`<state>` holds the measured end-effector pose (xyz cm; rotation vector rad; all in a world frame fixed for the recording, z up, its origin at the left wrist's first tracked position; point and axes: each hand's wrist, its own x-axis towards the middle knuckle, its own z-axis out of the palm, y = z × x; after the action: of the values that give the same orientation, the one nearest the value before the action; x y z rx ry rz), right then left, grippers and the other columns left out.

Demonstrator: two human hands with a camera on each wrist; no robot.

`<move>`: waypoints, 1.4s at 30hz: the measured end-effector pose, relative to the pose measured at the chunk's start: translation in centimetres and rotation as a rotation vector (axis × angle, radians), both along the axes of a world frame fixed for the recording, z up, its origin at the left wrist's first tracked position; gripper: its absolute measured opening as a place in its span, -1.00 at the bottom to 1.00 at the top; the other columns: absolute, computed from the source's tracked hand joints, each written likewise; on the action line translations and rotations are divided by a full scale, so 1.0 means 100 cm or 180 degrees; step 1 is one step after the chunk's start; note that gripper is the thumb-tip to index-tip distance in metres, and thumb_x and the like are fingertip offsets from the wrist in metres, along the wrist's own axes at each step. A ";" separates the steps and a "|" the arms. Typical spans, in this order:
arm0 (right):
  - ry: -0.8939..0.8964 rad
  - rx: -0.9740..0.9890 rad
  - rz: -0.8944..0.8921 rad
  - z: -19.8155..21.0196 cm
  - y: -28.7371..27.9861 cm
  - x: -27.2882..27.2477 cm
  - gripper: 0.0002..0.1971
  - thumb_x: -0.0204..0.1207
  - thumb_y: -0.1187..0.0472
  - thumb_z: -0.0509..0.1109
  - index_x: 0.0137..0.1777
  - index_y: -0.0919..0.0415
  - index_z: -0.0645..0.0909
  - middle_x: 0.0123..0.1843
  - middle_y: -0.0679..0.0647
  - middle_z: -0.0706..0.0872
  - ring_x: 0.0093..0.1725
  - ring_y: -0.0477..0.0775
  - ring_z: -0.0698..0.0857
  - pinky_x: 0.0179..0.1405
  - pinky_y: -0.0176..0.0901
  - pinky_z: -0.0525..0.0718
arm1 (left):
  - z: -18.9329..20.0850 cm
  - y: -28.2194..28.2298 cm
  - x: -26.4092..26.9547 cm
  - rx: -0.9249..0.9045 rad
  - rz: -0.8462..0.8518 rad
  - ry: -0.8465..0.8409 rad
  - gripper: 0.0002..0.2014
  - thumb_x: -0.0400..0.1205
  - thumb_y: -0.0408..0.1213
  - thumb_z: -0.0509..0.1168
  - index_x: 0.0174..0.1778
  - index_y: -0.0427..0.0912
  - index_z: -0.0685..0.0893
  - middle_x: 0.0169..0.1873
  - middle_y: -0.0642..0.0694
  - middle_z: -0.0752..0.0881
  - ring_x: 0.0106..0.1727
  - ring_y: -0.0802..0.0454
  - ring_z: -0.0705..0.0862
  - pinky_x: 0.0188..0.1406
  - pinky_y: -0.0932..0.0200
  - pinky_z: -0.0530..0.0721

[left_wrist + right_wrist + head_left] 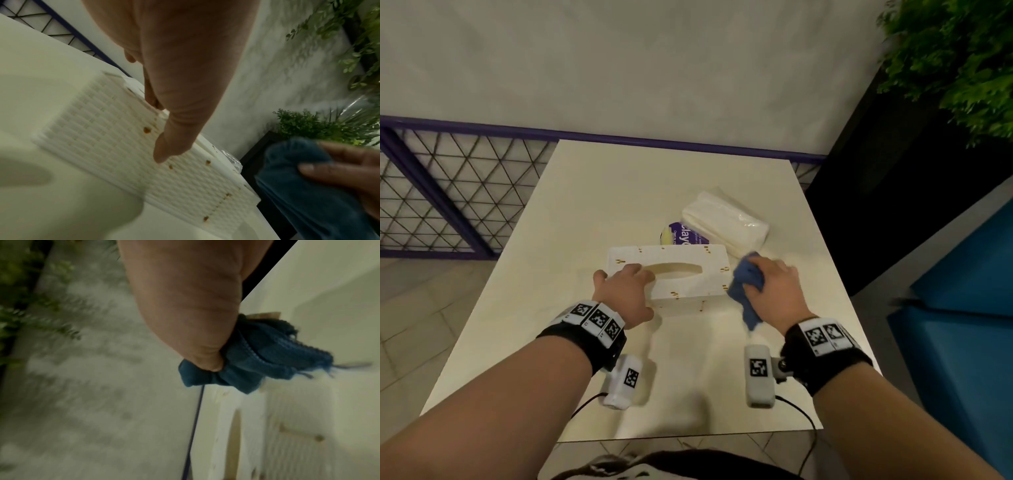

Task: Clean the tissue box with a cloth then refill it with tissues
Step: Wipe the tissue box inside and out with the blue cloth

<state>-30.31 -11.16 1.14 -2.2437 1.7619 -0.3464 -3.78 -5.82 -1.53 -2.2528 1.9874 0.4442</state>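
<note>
A white woven tissue box (681,270) with an oval slot and small brown spots lies in the middle of the table (592,192). My left hand (625,289) grips its left end, fingers on top and thumb on the near side (164,151). My right hand (774,291) holds a bunched blue cloth (746,284) against the box's right end; the cloth (257,360) shows blurred in the right wrist view. Behind the box, a clear-wrapped pack of white tissues (726,219) lies at the back right.
A purple-and-yellow packet (678,233) lies just behind the box, partly under the tissue pack. A purple mesh railing (448,192) runs past the table's far and left side. Green plants (955,58) and a blue block (962,308) stand at the right.
</note>
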 end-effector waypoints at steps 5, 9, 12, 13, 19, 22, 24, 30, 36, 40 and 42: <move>-0.0082 -0.0532 0.1203 0.000 -0.004 0.091 -0.59 0.43 0.21 0.35 0.30 0.01 0.66 0.12 0.19 0.62 0.12 0.35 0.58 0.17 0.10 0.55 | 0.008 -0.003 0.004 0.0193 -0.0001 0.0053 -0.36 0.44 0.04 0.28 0.49 0.18 0.34 0.52 0.12 0.31 0.44 0.11 0.44 0.34 -0.22 0.22; 0.0872 0.0821 0.1880 -0.038 0.004 0.110 -0.42 0.59 0.25 0.26 0.61 -0.03 0.29 0.69 0.10 0.17 0.67 0.21 0.14 0.62 0.19 0.17 | 0.004 0.000 0.008 0.0114 -0.0009 0.0181 -0.41 0.40 0.00 0.23 0.41 0.20 0.39 0.45 0.16 0.38 0.42 0.16 0.43 0.27 -0.22 0.23; 0.0964 0.1013 0.1850 -0.044 -0.020 0.074 -0.41 0.55 0.25 0.18 0.59 -0.11 0.28 0.71 -0.05 0.15 0.69 0.05 0.10 0.65 0.24 0.03 | 0.006 0.001 0.007 0.0197 0.0006 0.0112 -0.31 0.41 0.04 0.25 0.53 0.24 0.30 0.61 0.12 0.21 0.48 0.12 0.41 0.42 -0.26 0.11; 0.1050 0.1014 0.1768 -0.040 -0.027 0.057 -0.42 0.56 0.28 0.19 0.56 -0.13 0.32 0.70 -0.09 0.16 0.69 0.02 0.12 0.65 0.23 0.01 | 0.007 0.001 0.007 0.0216 0.0011 0.0121 -0.30 0.42 0.05 0.26 0.55 0.23 0.29 0.62 0.12 0.19 0.48 0.11 0.41 0.44 -0.26 0.09; 0.1100 0.0883 0.1633 -0.025 -0.018 0.052 -0.41 0.59 0.15 0.22 0.62 -0.12 0.22 0.71 -0.02 0.13 0.70 0.04 0.07 0.63 0.17 0.00 | 0.010 -0.001 0.003 0.0284 0.0060 0.0193 -0.26 0.38 0.09 0.33 0.54 0.23 0.32 0.62 0.07 0.22 0.52 0.05 0.35 0.43 -0.26 0.16; 0.0884 0.0911 0.1937 -0.028 0.009 0.107 -0.43 0.58 -0.09 0.07 0.61 -0.11 0.20 0.71 0.01 0.13 0.70 0.08 0.06 0.62 0.33 0.02 | 0.009 -0.004 0.002 0.0249 -0.0035 -0.0037 -0.33 0.35 0.00 0.30 0.45 0.21 0.38 0.50 0.05 0.35 0.43 0.02 0.43 0.33 -0.27 0.26; 0.0955 0.0958 0.2046 -0.025 0.011 0.111 -0.50 0.68 -0.02 0.06 0.62 -0.10 0.19 0.72 -0.05 0.09 0.71 0.03 -0.02 0.60 0.37 -0.14 | 0.008 -0.006 0.002 0.0211 -0.0065 -0.0139 -0.38 0.35 -0.02 0.29 0.39 0.19 0.40 0.41 0.07 0.40 0.38 0.01 0.46 0.32 -0.29 0.27; 0.0881 0.1045 0.1530 0.000 -0.025 0.014 -0.57 0.69 0.20 0.12 0.52 -0.16 0.40 0.67 -0.05 0.26 0.66 -0.04 0.19 0.60 0.15 -0.12 | 0.011 -0.006 0.003 0.0242 -0.0012 -0.0007 -0.27 0.36 0.03 0.37 0.50 0.25 0.35 0.56 0.08 0.30 0.50 0.03 0.36 0.41 -0.30 0.17; 0.0798 0.1219 0.1933 -0.013 -0.006 0.082 -0.57 0.73 0.10 0.10 0.59 0.01 0.32 0.68 -0.01 0.26 0.67 0.05 0.14 0.58 0.07 -0.07 | 0.009 -0.005 0.005 0.0368 0.0048 0.0028 -0.21 0.32 0.00 0.40 0.52 0.24 0.32 0.59 0.10 0.25 0.51 0.03 0.35 0.40 -0.28 0.24; 0.1358 0.0895 0.2315 -0.026 0.001 0.114 -0.47 0.69 -0.11 0.05 0.65 -0.17 0.10 0.73 -0.15 0.03 0.71 -0.03 -0.05 0.54 0.45 -0.12 | 0.012 -0.009 0.004 0.0365 0.0053 -0.0152 -0.28 0.36 0.02 0.36 0.49 0.13 0.34 0.50 0.12 0.34 0.45 0.05 0.41 0.46 -0.32 0.15; 0.1297 0.0962 0.2246 -0.020 -0.008 0.081 -0.48 0.69 -0.12 0.08 0.64 -0.21 0.14 0.73 -0.17 0.04 0.70 -0.08 -0.01 0.56 0.38 -0.15 | 0.013 -0.009 0.006 0.0361 -0.0006 -0.0124 -0.29 0.36 0.05 0.34 0.49 0.21 0.35 0.50 0.14 0.35 0.47 0.07 0.40 0.51 -0.35 0.03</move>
<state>-22.23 -11.98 -0.84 -2.6169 0.9468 0.5128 -3.17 -6.74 -0.21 -2.1748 1.8952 0.4956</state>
